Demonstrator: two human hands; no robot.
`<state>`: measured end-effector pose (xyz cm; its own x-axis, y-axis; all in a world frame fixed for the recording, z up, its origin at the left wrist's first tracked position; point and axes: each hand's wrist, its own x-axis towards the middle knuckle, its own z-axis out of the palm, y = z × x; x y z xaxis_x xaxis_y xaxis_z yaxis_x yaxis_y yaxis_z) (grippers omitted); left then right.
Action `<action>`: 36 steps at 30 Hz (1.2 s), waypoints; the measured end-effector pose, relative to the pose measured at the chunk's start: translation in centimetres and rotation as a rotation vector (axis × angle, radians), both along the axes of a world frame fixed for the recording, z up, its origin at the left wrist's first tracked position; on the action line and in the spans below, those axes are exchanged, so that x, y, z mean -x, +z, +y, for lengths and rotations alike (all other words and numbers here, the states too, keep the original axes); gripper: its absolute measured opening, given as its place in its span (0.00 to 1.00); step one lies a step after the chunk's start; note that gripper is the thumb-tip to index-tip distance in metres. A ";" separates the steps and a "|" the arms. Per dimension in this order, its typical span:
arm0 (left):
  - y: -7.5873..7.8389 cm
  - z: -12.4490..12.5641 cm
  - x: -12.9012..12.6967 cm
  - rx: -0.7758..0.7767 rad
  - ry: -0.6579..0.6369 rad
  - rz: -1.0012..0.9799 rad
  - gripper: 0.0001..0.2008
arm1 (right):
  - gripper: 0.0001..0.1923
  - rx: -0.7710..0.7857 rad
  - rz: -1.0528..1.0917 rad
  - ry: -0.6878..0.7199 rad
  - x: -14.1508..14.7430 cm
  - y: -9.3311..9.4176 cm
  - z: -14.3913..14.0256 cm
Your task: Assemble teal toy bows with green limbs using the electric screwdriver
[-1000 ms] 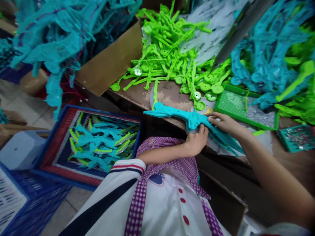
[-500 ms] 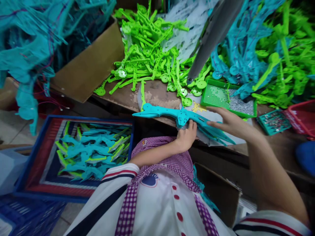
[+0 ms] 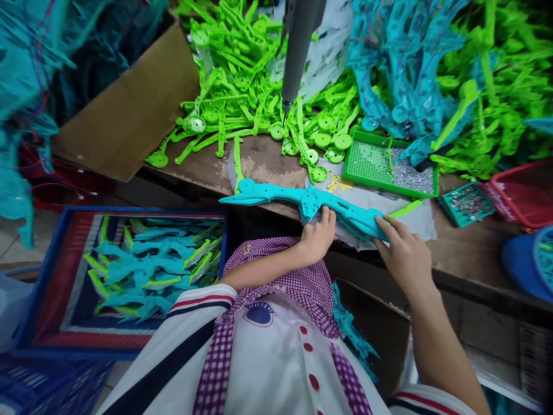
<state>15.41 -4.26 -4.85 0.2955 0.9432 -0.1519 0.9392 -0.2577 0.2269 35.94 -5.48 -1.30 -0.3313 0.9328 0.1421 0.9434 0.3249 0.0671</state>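
Lying across the table edge, the teal toy bow (image 3: 298, 202) is gripped by left hand (image 3: 317, 236) mid-length and right hand (image 3: 400, 251) endwise.

A worn brown wooden workbench (image 3: 268, 164) carries a far heap of bright green plastic parts (image 3: 242, 86), a green perforated tray (image 3: 380, 164) at right, a long turquoise plastic bow-shaped piece (image 3: 298, 202) along its near edge, and a small teal tray (image 3: 466, 203) further right.

A long turquoise plastic toy bow (image 3: 298, 202) is lying flat along the near edge of the workbench, its pointed tip sticking out past the edge to the left. Its thicker middle grip is showing small holes, and its right limb is slanting slightly nearer over a pale sheet.
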 end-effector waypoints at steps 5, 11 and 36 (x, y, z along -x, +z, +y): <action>0.0 -0.1 -0.1 -0.036 -0.004 0.049 0.37 | 0.21 -0.029 0.061 -0.019 -0.2 -0.6 0.1; 0.1 0.0 0.2 -0.037 -0.018 0.049 0.38 | 0.25 -0.017 0.205 -0.148 0.5 -0.8 -0.7; 0.2 0.0 0.0 0.009 -0.001 -0.025 0.37 | 0.22 0.143 0.538 -0.202 -1.6 -2.3 1.8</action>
<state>15.39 -4.24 -4.70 0.3000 0.9416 -0.1530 0.9331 -0.2563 0.2523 37.55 -3.66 -3.64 -0.0618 0.9921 0.1092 0.8766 0.1062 -0.4694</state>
